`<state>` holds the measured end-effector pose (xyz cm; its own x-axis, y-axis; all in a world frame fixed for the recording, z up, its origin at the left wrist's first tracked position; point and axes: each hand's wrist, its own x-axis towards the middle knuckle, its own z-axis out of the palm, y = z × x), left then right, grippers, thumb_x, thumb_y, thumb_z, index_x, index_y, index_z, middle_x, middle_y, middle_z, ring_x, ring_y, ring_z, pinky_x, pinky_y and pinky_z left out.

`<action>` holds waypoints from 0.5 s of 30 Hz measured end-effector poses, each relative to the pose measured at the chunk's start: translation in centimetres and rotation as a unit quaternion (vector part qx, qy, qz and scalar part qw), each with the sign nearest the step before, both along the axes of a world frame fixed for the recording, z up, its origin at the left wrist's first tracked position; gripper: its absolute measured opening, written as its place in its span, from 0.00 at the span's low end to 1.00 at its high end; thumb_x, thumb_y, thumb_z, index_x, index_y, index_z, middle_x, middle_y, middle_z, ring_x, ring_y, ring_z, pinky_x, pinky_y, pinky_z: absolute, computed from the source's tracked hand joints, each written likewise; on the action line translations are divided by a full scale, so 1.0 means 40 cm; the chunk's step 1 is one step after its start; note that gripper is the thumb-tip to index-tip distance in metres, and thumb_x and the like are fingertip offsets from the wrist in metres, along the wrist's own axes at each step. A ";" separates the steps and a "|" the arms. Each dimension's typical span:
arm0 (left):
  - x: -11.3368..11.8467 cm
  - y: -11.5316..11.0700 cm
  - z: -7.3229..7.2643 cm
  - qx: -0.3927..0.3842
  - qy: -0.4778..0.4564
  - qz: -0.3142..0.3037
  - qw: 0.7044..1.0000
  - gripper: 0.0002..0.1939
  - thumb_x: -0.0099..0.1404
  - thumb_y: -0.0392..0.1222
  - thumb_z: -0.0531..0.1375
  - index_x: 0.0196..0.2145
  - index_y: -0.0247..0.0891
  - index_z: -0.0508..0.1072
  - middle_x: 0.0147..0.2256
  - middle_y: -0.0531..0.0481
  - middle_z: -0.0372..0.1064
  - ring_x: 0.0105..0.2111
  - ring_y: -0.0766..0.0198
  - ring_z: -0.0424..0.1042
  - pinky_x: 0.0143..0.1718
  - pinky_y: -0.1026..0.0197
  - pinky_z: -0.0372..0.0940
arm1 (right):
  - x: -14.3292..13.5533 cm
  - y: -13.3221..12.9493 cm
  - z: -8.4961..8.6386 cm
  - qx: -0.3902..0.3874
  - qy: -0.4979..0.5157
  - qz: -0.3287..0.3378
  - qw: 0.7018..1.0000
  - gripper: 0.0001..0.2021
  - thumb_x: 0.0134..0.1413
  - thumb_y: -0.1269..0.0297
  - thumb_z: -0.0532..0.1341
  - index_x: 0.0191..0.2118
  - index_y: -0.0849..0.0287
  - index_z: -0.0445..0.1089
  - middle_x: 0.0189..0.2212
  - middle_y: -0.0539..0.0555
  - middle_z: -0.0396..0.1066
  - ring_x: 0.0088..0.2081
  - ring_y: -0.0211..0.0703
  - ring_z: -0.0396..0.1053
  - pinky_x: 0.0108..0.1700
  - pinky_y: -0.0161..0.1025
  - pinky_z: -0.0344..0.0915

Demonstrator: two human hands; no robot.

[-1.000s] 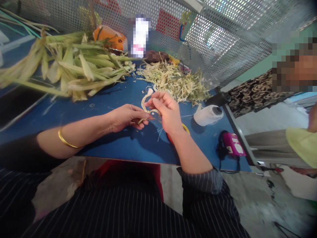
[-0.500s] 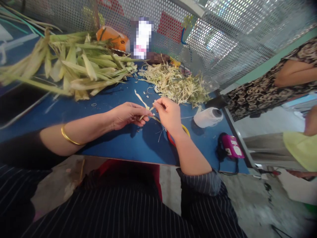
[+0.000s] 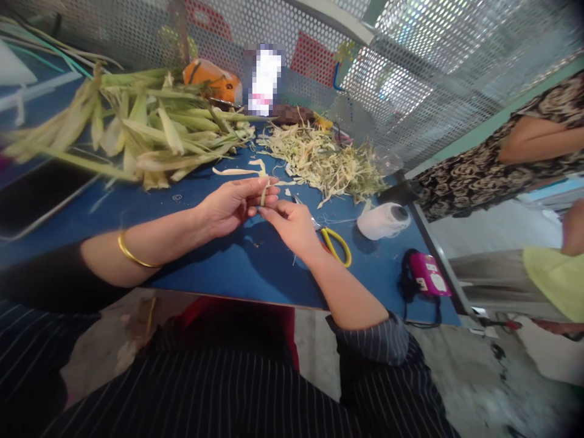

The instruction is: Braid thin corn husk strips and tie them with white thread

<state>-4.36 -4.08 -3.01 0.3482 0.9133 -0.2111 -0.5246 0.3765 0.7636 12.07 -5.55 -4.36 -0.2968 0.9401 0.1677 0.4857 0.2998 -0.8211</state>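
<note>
My left hand is closed, pinching pale corn husk strips between thumb and fingers; their ends fan out above it. Just below the fingertips, my right hand is closed on the lower, greenish part of the same strips. Beside my right wrist lie scissors with yellow and red handles, partly hidden by the hand. A white spool of thread stands to their right, a thin thread trailing from it toward the scissors.
Long corn husks are heaped at the back left. A pile of shredded husk lies behind my hands. A magenta device with a black cord sits at the right edge. A person in a patterned garment is at the right.
My right hand has dropped from above the strips to below my left fingertips, uncovering more of the scissors. The strip ends now spread left and right. The view has shifted slightly.
</note>
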 end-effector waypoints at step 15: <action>0.004 -0.006 0.005 0.006 0.055 0.031 0.998 0.06 0.61 0.28 0.63 0.37 0.30 0.79 0.29 0.45 0.76 0.26 0.70 0.73 0.14 0.74 0.52 | 0.002 -0.029 0.040 0.015 -0.043 0.221 0.974 0.13 0.59 0.65 0.58 0.24 0.59 0.70 0.26 0.49 0.70 0.31 0.35 0.67 0.36 0.34 0.61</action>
